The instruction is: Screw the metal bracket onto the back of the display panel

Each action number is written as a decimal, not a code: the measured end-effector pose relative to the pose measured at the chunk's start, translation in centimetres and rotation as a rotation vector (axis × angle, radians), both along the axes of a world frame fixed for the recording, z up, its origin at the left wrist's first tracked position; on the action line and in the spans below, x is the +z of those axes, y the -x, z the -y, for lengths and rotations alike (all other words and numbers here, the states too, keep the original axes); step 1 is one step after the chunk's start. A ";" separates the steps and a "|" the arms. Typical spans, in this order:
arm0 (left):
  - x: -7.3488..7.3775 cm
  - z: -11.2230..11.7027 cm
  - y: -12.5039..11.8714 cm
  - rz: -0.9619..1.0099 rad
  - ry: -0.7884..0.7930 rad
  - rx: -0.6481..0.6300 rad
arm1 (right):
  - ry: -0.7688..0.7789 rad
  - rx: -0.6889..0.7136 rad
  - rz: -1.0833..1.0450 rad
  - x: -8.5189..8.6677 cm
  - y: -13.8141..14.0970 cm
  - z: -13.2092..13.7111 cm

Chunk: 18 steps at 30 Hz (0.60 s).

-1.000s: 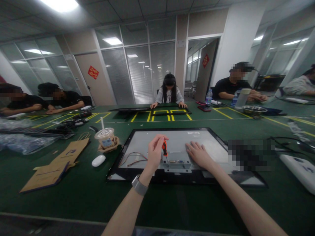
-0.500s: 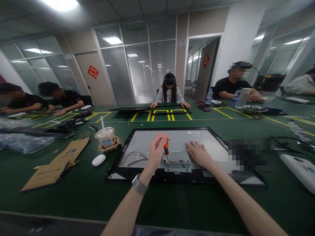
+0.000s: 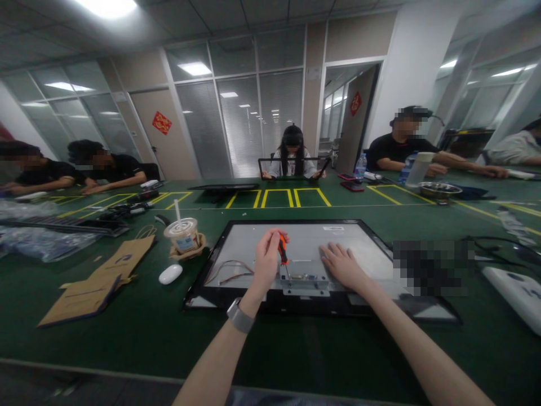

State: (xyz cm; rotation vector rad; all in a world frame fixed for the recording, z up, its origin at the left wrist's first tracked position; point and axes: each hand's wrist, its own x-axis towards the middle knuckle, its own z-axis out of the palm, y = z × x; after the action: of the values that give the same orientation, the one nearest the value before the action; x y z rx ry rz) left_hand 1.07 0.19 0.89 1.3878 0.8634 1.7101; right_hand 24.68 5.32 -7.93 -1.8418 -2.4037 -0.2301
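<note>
A flat monitor panel [image 3: 359, 242] lies back-up on the green table in front of me, its silver metal back inside a black frame. My left hand [image 3: 266, 262] is closed round a small orange-handled screwdriver [image 3: 282, 252], held upright with its tip on a metal bracket [image 3: 305, 285] near the panel's front edge. My right hand [image 3: 342, 265] lies flat on the panel, fingers spread, just right of the bracket. Thin red and white wires [image 3: 228, 272] run across the panel's left part.
A plastic cup with a straw [image 3: 182, 235], a white mouse [image 3: 170, 274] and a brown paper bag [image 3: 97, 276] lie to the left. White device [image 3: 513, 290] at right. Several people sit around the table; the one opposite holds up a black frame [image 3: 291, 169].
The person opposite has lifted the black frame off the table and holds it upright. My left hand has shifted slightly on the screwdriver. My right hand has stayed flat.
</note>
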 end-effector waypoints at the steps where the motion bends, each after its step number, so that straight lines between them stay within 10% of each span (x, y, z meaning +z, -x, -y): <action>1: 0.1 0.0 -0.1 -0.003 -0.006 0.016 | -0.001 0.004 -0.002 0.0 0.0 0.0; 18: -0.4 -0.1 -0.3 0.051 0.006 -0.066 | -0.002 -0.003 0.018 -0.1 0.0 0.0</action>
State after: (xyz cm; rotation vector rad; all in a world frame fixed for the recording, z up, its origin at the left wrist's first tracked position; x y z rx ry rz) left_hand 1.35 0.34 0.48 1.3483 0.7854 1.6839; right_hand 24.63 5.36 -8.02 -1.8501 -2.4123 -0.2497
